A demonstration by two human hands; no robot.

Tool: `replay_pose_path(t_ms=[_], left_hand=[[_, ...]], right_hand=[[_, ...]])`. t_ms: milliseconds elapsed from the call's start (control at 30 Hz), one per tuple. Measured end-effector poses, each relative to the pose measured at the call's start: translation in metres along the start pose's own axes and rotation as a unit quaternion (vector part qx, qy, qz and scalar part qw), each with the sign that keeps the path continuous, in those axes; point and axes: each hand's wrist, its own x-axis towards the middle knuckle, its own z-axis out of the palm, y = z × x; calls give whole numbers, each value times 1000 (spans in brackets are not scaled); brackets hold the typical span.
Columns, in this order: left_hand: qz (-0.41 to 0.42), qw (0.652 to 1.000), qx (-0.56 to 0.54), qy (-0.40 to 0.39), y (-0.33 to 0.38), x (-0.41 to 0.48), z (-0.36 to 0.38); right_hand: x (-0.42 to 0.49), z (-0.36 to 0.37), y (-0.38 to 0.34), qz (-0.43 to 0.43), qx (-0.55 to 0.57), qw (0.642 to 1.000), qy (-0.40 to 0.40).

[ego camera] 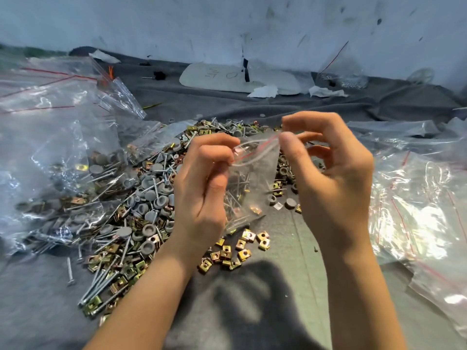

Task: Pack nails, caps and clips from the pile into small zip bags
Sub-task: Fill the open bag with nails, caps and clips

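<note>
Far left: a heap of clear zip bags point(58, 147) with red seal lines, several already holding nails, grey caps and brass clips, slumped over the edge of the stock. One stray nail point(69, 272) lies alone on the grey cloth point(252, 311) in front of them. Next across, the pile point(141, 198): long nails, round grey caps and yellowish square clips mixed together, spread from the bags toward the middle of the cloth. Left hand point(204, 183) raised above the pile's near edge, fingers curled, thumb and forefinger pinching the left end of the mouth of a small zip bag point(250, 178). The bag hangs in the air between the two hands, mouth up, red strip running across its top; nails and at least one brass clip show through the plastic, settled toward its lower end. Under it on the cloth, a small scatter of loose clips point(237, 251), apart from the main pile. Right hand point(333, 178) level with the left, thumb and forefinger pinching the right end of the bag's mouth, other fingers bent loosely behind. Whether the seal is closed, I cannot tell. Far right: a spread of flat, empty-looking clear bags point(417, 198). At the back by the wall, a white board point(227, 77) with scraps of crumpled paper point(264, 91) beside it.
</note>
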Motion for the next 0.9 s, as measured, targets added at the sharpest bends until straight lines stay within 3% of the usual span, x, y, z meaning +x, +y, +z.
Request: replay_pose_path(t_ms=[67,133,200,267,333,767,900], left_hand=[[-33,999,-5,39,-1,1,0],[-56,995,-19,75,-1,2,-1],[-48,992,-11,118,-2,5,-3],[-31,988,8,151,-4,7,-5],[-27,984,12,174,-6,8,-8],[-46,982,-6,184,-8,7,-9],[-38,985,-2,171,-9,7,-9]], right_hand=[[1,-4,5,59,21,998,20],[0,-8,15,145,-27,989,-28],[-3,-10,25,234,-116,948,-182],[-7,-8,32,279,-173,879,-347],[-13,1,34,278,-202,835,-430],[-20,20,36,220,-210,821,-483],[-16,13,33,215,-189,851,-441]])
